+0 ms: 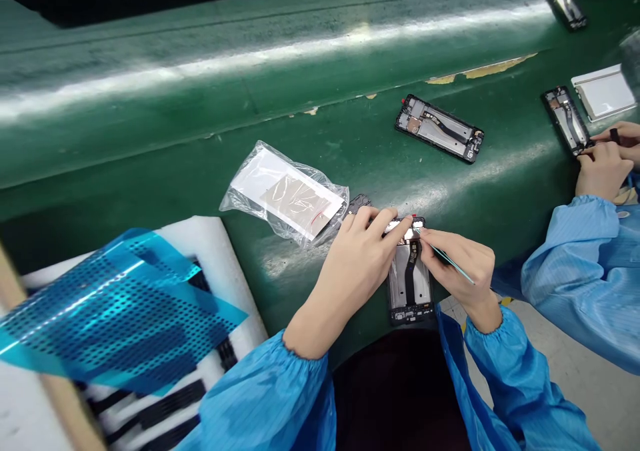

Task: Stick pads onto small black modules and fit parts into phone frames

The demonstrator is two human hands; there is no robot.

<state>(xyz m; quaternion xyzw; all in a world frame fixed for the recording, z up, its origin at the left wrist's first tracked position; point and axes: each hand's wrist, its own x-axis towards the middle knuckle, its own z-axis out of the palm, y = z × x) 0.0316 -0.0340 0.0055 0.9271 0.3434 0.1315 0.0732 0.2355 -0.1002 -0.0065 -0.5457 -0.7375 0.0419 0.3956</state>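
A black phone frame (410, 284) lies lengthwise on the green bench, with a dark flex strip running down its middle. My left hand (355, 258) rests on its far end, fingertips pressing a shiny metal piece (403, 231). My right hand (457, 264) pinches a slim teal tool (447, 262), its tip at that same piece. The exact contact point is hidden by my fingers. Just left of my left hand lies a clear plastic bag (285, 194) holding white and beige sheets.
Another phone frame (440, 128) lies farther up the green bench (300, 151). To the right, a co-worker's hands (605, 164) work on a third frame (567, 121). A perforated blue film (115, 311) lies over white foam packing (215, 264) at lower left.
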